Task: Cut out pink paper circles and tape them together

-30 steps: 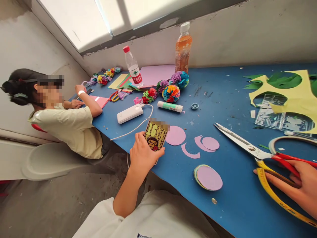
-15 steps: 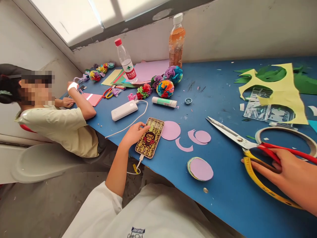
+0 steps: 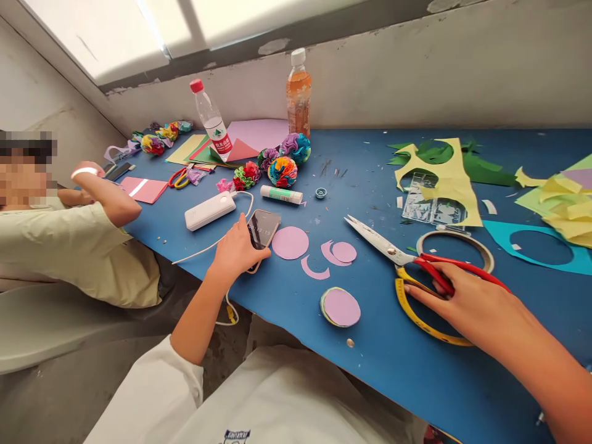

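My left hand (image 3: 237,250) grips a phone (image 3: 264,228) at the table's front edge. The phone's screen faces up and shows digits, and part of it is covered by my fingers. In my right hand (image 3: 467,299) are large scissors (image 3: 375,238) with one red and one yellow handle; the blades look nearly closed and point away to the left. Between my hands lie a purple paper circle (image 3: 290,242), a smaller purple circle (image 3: 345,252) and a curved purple offcut (image 3: 315,269). Closer to me sits a stack of round paper pieces (image 3: 341,308), purple on top.
A white power bank (image 3: 209,211) with a cable and a glue stick (image 3: 281,195) lie behind the phone. Ruffled paper balls (image 3: 282,172) and two bottles (image 3: 298,98) stand farther back. Right: a tape roll (image 3: 488,258) and cut yellow paper (image 3: 457,191). A co-worker (image 3: 69,246) sits left.
The phone has turned from its patterned back to its lit screen in my left hand. My view has swung right, showing more paper scraps. My right hand still holds the scissors.
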The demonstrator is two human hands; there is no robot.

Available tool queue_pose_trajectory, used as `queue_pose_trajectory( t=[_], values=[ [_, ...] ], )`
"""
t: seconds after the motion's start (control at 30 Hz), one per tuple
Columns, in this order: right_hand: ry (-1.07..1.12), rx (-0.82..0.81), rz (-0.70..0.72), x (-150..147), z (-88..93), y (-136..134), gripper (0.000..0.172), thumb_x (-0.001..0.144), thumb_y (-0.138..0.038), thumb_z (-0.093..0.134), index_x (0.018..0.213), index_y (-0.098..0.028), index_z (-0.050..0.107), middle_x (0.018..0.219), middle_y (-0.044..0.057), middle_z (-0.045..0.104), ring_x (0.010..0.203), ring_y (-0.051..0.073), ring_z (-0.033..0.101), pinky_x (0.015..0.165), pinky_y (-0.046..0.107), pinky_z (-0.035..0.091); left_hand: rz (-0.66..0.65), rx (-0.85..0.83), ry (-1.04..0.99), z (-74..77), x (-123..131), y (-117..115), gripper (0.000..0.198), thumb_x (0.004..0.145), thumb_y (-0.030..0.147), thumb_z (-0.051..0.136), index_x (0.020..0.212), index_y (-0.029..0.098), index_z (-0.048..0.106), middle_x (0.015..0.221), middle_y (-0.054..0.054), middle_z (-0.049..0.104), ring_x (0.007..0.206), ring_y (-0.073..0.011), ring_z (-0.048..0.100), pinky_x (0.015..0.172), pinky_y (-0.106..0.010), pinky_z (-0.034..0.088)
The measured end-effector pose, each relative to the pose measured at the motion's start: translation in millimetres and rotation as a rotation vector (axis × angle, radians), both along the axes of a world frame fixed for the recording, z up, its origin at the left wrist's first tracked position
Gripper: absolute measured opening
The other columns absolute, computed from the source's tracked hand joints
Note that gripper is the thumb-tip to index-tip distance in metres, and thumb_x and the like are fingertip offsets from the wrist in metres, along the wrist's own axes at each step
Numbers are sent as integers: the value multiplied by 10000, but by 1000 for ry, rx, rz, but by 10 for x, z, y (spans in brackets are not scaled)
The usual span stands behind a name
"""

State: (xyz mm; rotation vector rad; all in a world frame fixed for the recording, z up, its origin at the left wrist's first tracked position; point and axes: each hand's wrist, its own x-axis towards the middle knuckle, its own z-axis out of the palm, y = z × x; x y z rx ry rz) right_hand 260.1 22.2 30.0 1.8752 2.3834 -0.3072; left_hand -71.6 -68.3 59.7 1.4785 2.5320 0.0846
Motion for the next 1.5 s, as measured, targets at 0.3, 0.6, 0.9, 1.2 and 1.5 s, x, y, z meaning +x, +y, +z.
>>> queue_pose_trajectory(
  t=[0.3, 0.6, 0.9, 1.2, 1.5],
  values=[
    [52, 8, -115, -52, 78, 25, 579, 766, -475, 532, 1254, -170, 597, 1262, 137, 640, 1124, 372, 593, 842, 451, 530, -86, -27, -3, 53, -233, 358, 912, 759, 541, 608, 1457, 78, 247, 1365, -216, 521, 1226, -359, 529, 921, -420, 484],
    [9, 78, -94, -16, 130, -4, 527, 896, -435, 491, 1321, -130, 549, 1308, 192, 595, 1129, 382, 593, 856, 488, 526, -336, 472, -15, -243, 232, -297, 411, 856, 353, 569, 1213, 151, 568, 1303, -135, 588, 1202, -266, 559, 1017, -405, 473],
    [94, 140, 36, -36, 156, -166, 489, 899, -356, 486, 1284, -56, 522, 1248, 216, 611, 1100, 359, 595, 819, 426, 509, -293, 972, -71, -810, 758, -642, 132, 862, 222, 518, 859, 175, 641, 950, -88, 696, 926, -194, 651, 851, -355, 537],
    [30, 119, 45, -87, 250, -305, 446, 922, -378, 460, 1244, -80, 544, 1184, 213, 640, 1056, 342, 622, 765, 390, 510, -203, 920, -136, -747, 752, -631, 225, 881, 255, 450, 738, 176, 606, 768, -55, 675, 715, -159, 619, 674, -286, 520],
    [23, 203, 40, -99, 188, -252, 472, 929, -459, 413, 1190, -111, 593, 1145, 197, 638, 995, 348, 636, 687, 396, 509, -380, 630, -310, -516, 756, -632, 380, 803, 378, 621, 1133, 190, 592, 1135, -77, 676, 1024, -203, 639, 840, -315, 544]
  ],
)
